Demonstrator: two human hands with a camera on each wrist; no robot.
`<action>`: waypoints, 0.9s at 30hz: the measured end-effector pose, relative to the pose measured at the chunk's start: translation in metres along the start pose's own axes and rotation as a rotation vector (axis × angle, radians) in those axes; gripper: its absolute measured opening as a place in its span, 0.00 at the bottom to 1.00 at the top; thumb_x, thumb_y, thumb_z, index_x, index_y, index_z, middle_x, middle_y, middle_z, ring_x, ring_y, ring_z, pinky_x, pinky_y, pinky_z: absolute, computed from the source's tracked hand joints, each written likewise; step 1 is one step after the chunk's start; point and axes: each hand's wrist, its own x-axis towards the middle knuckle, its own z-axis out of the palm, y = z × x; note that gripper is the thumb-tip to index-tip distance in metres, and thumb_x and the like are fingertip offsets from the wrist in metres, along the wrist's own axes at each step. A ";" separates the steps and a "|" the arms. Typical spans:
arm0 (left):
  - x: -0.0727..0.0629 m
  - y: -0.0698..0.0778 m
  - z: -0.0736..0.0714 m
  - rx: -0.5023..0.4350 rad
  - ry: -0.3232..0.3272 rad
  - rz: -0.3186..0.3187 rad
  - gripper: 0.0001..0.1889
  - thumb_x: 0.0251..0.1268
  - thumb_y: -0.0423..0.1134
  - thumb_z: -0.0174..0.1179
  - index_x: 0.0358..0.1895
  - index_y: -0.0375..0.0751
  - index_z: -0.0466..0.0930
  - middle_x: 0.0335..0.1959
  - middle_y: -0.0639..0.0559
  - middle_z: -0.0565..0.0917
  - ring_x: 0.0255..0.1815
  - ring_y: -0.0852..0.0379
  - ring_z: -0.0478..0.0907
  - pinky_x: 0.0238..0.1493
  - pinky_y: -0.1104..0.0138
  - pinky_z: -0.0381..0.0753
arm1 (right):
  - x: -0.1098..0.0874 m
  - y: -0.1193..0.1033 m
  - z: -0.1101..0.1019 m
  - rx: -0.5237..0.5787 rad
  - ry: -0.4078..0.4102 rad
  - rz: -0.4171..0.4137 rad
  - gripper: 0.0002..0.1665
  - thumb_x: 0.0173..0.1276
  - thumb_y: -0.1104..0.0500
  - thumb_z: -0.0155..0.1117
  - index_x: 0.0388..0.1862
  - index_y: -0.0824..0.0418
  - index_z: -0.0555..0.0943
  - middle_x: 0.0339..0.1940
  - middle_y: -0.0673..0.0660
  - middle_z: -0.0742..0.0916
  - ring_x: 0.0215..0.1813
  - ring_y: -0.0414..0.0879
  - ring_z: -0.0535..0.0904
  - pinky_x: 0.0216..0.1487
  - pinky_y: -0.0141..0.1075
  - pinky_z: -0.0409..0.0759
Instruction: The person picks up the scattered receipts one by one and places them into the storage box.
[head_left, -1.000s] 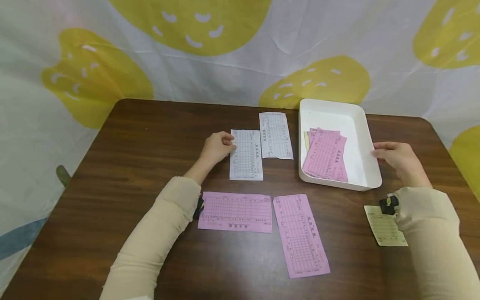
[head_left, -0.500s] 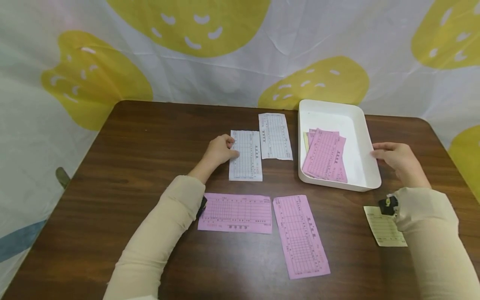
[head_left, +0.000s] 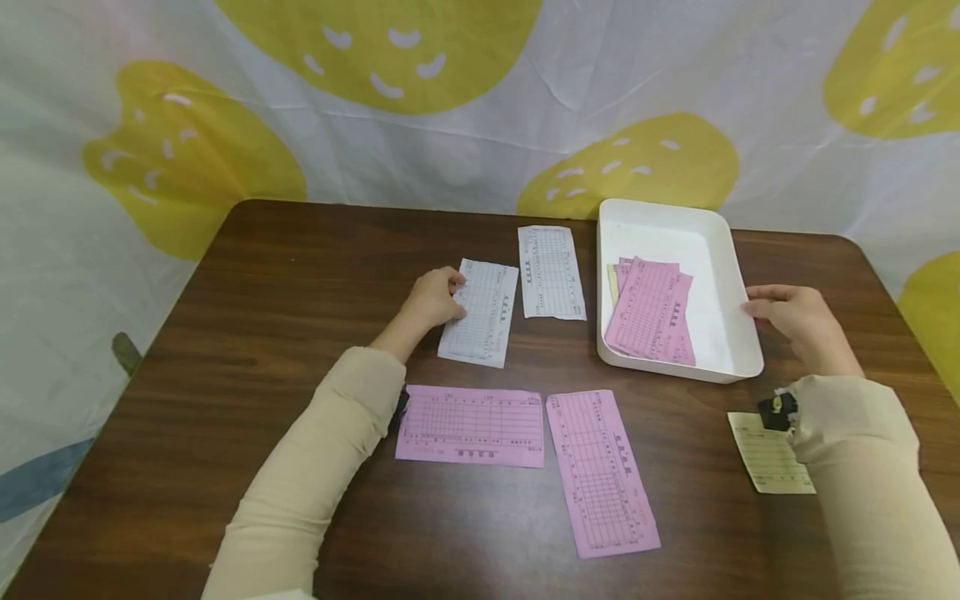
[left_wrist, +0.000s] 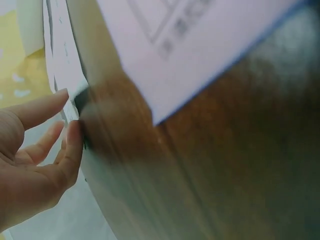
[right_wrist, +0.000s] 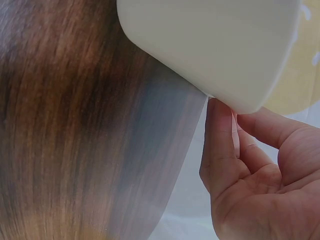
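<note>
My left hand [head_left: 435, 298] is at the left edge of a white printed slip [head_left: 480, 321], thumb and fingers pinching that edge. In the left wrist view the thumb and fingertips come together at the edge of the white slip [left_wrist: 65, 47]. A second white slip [head_left: 552, 271] lies just right of it. My right hand [head_left: 802, 321] holds the right side of a white tray [head_left: 716, 333]; in the right wrist view thumb and fingers meet at the tray's edge [right_wrist: 215, 55]. Several pink slips [head_left: 648, 308] are piled inside the tray, with a bit of yellow paper beneath.
Two pink slips lie nearer on the brown table [head_left: 300, 333]: one sideways [head_left: 472, 427], one slanted [head_left: 603, 475]. A yellow slip [head_left: 768, 458] lies partly under the right forearm. Behind the table hangs a white cloth [head_left: 420, 158] with yellow shapes.
The white slip at my left hand has turned and its near end has swung left, so it sits tilted and farther from the second white slip. Right hand and tray stay put.
</note>
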 end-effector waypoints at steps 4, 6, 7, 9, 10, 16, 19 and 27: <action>-0.001 0.000 -0.003 0.016 -0.003 0.002 0.30 0.53 0.27 0.64 0.63 0.37 0.71 0.56 0.41 0.77 0.57 0.46 0.72 0.61 0.58 0.74 | 0.001 0.000 0.000 -0.011 0.011 -0.010 0.38 0.72 0.47 0.49 0.70 0.73 0.60 0.67 0.71 0.66 0.38 0.28 0.74 0.67 0.57 0.68; -0.001 0.000 -0.004 0.029 -0.002 0.005 0.30 0.52 0.26 0.64 0.63 0.36 0.71 0.56 0.40 0.77 0.57 0.45 0.71 0.62 0.58 0.73 | 0.001 0.000 0.000 -0.013 0.010 -0.014 0.38 0.73 0.47 0.49 0.70 0.74 0.59 0.68 0.71 0.66 0.39 0.29 0.75 0.67 0.57 0.68; -0.002 0.000 -0.004 0.036 -0.001 0.007 0.30 0.52 0.26 0.64 0.63 0.36 0.71 0.56 0.40 0.77 0.57 0.45 0.71 0.62 0.58 0.73 | 0.001 0.000 0.000 -0.012 0.007 -0.013 0.39 0.73 0.46 0.48 0.70 0.74 0.59 0.68 0.71 0.66 0.42 0.33 0.77 0.68 0.58 0.67; -0.002 0.000 -0.004 0.042 0.000 0.010 0.30 0.52 0.26 0.64 0.63 0.35 0.71 0.56 0.39 0.77 0.58 0.44 0.71 0.63 0.57 0.72 | 0.000 0.000 0.000 -0.014 0.006 -0.007 0.39 0.72 0.46 0.48 0.70 0.73 0.59 0.69 0.72 0.65 0.50 0.43 0.77 0.68 0.59 0.66; -0.002 0.000 -0.004 0.046 0.001 0.010 0.30 0.51 0.26 0.64 0.63 0.35 0.71 0.56 0.39 0.77 0.58 0.44 0.71 0.63 0.57 0.72 | 0.000 0.001 0.000 -0.009 0.000 -0.006 0.39 0.73 0.45 0.48 0.70 0.73 0.58 0.70 0.72 0.65 0.54 0.47 0.76 0.68 0.60 0.65; -0.003 0.002 -0.005 0.060 0.008 -0.002 0.30 0.51 0.26 0.64 0.62 0.36 0.72 0.55 0.40 0.78 0.57 0.45 0.72 0.62 0.58 0.74 | 0.001 0.001 0.000 0.005 -0.005 -0.005 0.40 0.72 0.45 0.48 0.71 0.72 0.58 0.70 0.70 0.64 0.54 0.47 0.75 0.69 0.59 0.65; -0.003 0.003 -0.005 0.069 0.017 -0.006 0.29 0.51 0.25 0.63 0.61 0.37 0.73 0.54 0.41 0.79 0.56 0.46 0.73 0.60 0.59 0.75 | 0.000 0.000 0.001 0.006 -0.002 -0.003 0.40 0.72 0.45 0.48 0.71 0.72 0.58 0.69 0.70 0.64 0.61 0.56 0.71 0.69 0.60 0.65; -0.003 0.003 -0.003 0.053 0.035 -0.020 0.27 0.50 0.24 0.64 0.59 0.36 0.76 0.53 0.41 0.80 0.56 0.46 0.75 0.59 0.58 0.77 | 0.000 0.000 0.002 0.010 0.003 0.017 0.40 0.73 0.45 0.47 0.72 0.72 0.56 0.71 0.72 0.62 0.63 0.61 0.69 0.69 0.60 0.63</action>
